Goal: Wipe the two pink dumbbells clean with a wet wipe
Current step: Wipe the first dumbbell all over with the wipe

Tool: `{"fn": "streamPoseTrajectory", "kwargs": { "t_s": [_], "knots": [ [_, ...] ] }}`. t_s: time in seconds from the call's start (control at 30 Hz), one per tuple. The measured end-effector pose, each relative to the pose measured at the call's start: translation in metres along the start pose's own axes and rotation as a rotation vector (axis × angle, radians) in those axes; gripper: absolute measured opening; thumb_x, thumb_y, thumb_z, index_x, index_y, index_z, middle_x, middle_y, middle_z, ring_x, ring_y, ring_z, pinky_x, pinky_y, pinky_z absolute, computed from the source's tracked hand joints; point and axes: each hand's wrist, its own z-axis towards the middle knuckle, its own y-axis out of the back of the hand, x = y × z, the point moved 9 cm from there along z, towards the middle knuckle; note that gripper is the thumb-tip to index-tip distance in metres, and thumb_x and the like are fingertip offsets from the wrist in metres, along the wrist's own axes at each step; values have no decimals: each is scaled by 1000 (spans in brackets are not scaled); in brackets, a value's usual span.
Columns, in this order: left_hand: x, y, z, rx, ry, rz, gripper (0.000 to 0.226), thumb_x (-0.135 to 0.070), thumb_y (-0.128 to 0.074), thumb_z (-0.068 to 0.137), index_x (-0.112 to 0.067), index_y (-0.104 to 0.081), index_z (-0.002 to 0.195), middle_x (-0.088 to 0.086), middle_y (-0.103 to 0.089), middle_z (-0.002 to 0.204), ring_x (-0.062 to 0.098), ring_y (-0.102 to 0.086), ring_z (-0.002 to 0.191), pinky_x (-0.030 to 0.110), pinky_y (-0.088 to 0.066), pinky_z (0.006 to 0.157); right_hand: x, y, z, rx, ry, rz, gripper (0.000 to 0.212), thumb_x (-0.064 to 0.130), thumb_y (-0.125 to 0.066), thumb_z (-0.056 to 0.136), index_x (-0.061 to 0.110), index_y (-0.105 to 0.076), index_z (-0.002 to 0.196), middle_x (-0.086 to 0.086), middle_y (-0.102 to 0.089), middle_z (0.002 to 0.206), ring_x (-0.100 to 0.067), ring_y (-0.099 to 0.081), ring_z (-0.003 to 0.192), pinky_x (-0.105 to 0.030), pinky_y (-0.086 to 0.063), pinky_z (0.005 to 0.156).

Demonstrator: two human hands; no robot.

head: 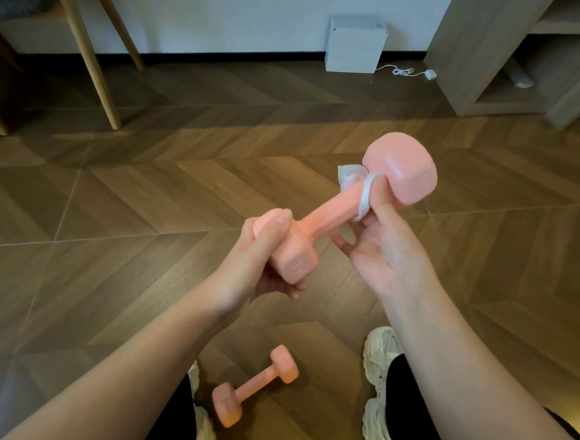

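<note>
**First dumbbell in mid-wipe, second one waiting**

The step in hand looked to be the cleaning of the first of the two pink weights. The left hand gripped the held dumbbell by its near head, fingers curled under and thumb laid over the top. This kept it raised off the floor and slanting up and away to the right. The right hand pinched the wet wipe round the handle just short of the far head. The thumb pressed a white band of the wipe onto the pink surface, and a bunched corner stuck out on the handle's far side. The fingers behind the handle were mostly hidden.

The second dumbbell lay on the floor well below the held dumbbell, nearer the person, with neither hand on it — by the look of things it had not yet had its turn.

Judging by the grip, the next move called for drawing the wipe along the handle or up over the far head. The left hand would need to turn the weight so that every face met the cloth. The near head, covered by the left hand's grip, would need a change of hold before it could be reached — then the weight on the floor.
</note>
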Motion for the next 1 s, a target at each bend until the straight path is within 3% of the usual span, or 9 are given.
{"fn": "streamPoseTrajectory", "kwargs": {
  "t_s": [0.07,0.2,0.33,0.47,0.6,0.77,0.87,0.93,1.0],
  "knots": [
    [0,1,1,-11,15,-30,94,-65,-61,68,-2,-38,133,17,-63,80,29,-60,60,36,-52,53,-17,-9,-9,44,-13,-104,64,48,-72,68,19,-67,125,-1,-69,116,-17,-60,110,-41,-44,98],
    [-7,-7,1,79,11,-74,66,-59,-46,89,-8,-53,131,20,-63,84,28,-57,60,33,-50,53,-52,-26,-27,93,-93,-232,25,35,-70,74,18,-75,92,-4,-75,89,-17,-66,79,-36,-49,53],
    [-1,-14,-4,164,136,-186,68,-65,-39,89,-10,-72,111,21,-62,85,26,-59,59,30,-54,49,-14,-25,-16,76,69,-178,32,34,-71,75,16,-76,101,3,-76,102,-8,-65,91,-27,-48,83],
    [15,-18,-12,182,334,-314,76,-70,-38,85,-6,-66,115,26,-61,86,28,-58,52,31,-56,44,15,-17,-17,70,114,-81,31,39,-66,76,27,-71,104,0,-70,117,-19,-62,116,-44,-45,106],
    [26,-17,-16,145,429,-416,75,-69,-36,90,-4,-67,113,26,-62,82,29,-57,48,32,-55,40,-16,-17,-30,79,36,-225,51,43,-72,68,23,-70,114,8,-73,103,-13,-63,105,-39,-45,103],
    [21,-21,-15,173,419,-487,76,-69,-42,86,-3,-72,108,26,-59,86,30,-57,48,32,-55,39,-44,-23,-37,106,-43,-468,29,36,-71,85,21,-74,111,2,-76,98,-8,-65,82,-22,-49,63],
    [18,-22,-14,202,358,-436,76,-69,-42,83,-5,-69,115,26,-61,88,30,-59,53,33,-57,43,-24,-17,-30,43,-26,-357,21,30,-74,80,21,-76,99,4,-77,94,-10,-63,89,-27,-49,77],
    [17,-21,-12,202,311,-361,74,-67,-42,84,-7,-68,118,26,-62,88,30,-60,57,35,-59,48,-1,-10,-22,-17,23,-216,25,30,-73,78,22,-74,101,4,-76,104,-11,-63,99,-33,-45,93],
    [20,-18,-12,175,295,-287,73,-66,-45,86,-5,-64,121,24,-63,85,29,-63,61,37,-61,54,10,-1,-17,-71,33,-131,23,33,-70,84,25,-69,106,-1,-73,114,-16,-65,107,-37,-47,97]
  ]
}}
